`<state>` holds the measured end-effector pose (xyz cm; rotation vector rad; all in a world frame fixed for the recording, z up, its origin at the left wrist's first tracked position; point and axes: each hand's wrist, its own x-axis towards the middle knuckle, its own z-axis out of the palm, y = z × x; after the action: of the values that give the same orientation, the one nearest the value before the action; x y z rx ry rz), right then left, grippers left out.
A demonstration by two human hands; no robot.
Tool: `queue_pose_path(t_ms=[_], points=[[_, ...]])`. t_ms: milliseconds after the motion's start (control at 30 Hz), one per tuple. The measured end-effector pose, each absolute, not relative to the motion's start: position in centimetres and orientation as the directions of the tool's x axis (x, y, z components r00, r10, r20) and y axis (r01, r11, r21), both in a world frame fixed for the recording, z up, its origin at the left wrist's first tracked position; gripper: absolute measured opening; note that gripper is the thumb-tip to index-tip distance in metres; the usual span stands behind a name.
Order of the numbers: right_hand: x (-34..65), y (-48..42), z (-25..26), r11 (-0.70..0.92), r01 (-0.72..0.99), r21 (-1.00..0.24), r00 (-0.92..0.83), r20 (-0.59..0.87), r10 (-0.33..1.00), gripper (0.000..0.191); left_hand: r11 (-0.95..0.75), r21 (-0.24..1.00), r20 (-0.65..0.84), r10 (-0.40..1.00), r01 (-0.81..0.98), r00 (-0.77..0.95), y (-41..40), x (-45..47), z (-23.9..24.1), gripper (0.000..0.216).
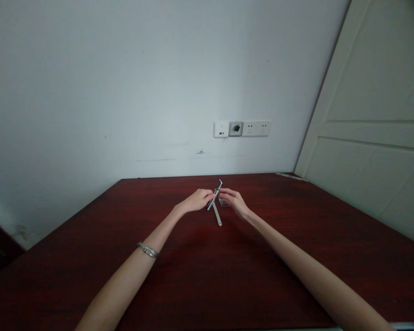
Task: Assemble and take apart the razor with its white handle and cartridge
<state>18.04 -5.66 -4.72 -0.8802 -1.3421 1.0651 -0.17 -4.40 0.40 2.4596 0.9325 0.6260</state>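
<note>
My left hand (199,200) is closed, its thumb and fingers pinching a slim black-and-silver bar with a hooked top end (219,184). The bar is tilted, its upper end leaning right, over the middle of the table. Just to its right is my right hand (235,201), fingers bent and slightly apart, with the tips at the bar's edge; I cannot tell whether they touch it. Below the bar a pale flat strip with a hole near its end (217,215) points toward me. Partly behind my right fingers lies a small flat grey-and-dark piece (223,202), too small to name.
The dark red wooden table (207,276) reaches back to a white wall (124,92). Wall sockets and a dial switch (236,129) sit above its rear edge. A white panelled door (372,115) stands at the right. A thin pale strip (291,176) lies at the back right corner.
</note>
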Motion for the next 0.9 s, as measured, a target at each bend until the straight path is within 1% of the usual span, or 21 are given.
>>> queue_pose_path(t_ms=[67,133,300,367,433,500,567,633,667,767,900], points=[[17.7,-6.3,-4.3,0.317,-0.127,-0.940,-0.112,0.331,0.937,0.029,-0.666,0.566,0.230,0.693,0.485,0.684,-4.7,0.1,0.5,0.035],[17.3,-6.8,-3.8,0.324,-0.133,-0.937,-0.118,0.340,0.933,0.031,-0.649,0.591,0.203,0.695,0.479,0.690,-4.9,0.1,0.5,0.036],[16.9,-7.5,-2.8,0.346,-0.068,-0.936,-0.060,0.350,0.935,0.030,-0.626,0.635,0.160,0.680,0.453,0.715,-4.8,-0.3,0.1,0.038],[16.9,-7.4,-2.8,0.347,-0.068,-0.935,-0.036,0.350,0.936,0.029,-0.613,0.660,0.139,0.667,0.433,0.732,-4.5,-0.7,0.1,0.037],[17.0,-7.2,-2.8,0.344,-0.099,-0.934,-0.021,0.348,0.937,0.029,-0.574,0.701,0.136,0.689,0.422,0.712,-4.0,-1.2,0.0,0.037],[17.1,-7.1,-2.8,0.333,-0.159,-0.929,-0.036,0.342,0.939,0.028,-0.497,0.764,0.163,0.766,0.413,0.621,-3.1,-1.8,-0.2,0.040],[17.0,-7.2,-2.8,0.315,-0.232,-0.921,-0.063,0.337,0.939,0.027,-0.383,0.863,0.185,0.846,0.329,0.500,-2.1,-2.3,-0.4,0.042],[16.7,-7.4,-2.8,0.290,-0.302,-0.908,-0.073,0.325,0.943,0.027,-0.251,0.953,0.163,0.896,0.169,0.413,-1.1,-2.5,-0.5,0.046],[16.5,-7.5,-2.8,0.271,-0.335,-0.902,-0.078,0.314,0.946,0.027,-0.192,0.977,0.139,0.906,0.095,0.401,-0.6,-2.4,-0.6,0.047],[15.8,-8.0,-2.9,0.194,-0.416,-0.888,-0.107,0.260,0.960,0.028,-0.058,0.996,0.080,0.892,-0.062,0.445,0.3,-1.5,-0.5,0.049],[14.7,-8.4,-3.4,0.135,-0.454,-0.881,-0.155,0.227,0.961,0.029,0.127,0.963,0.023,0.839,-0.238,0.544,0.3,0.6,-0.3,0.058]])
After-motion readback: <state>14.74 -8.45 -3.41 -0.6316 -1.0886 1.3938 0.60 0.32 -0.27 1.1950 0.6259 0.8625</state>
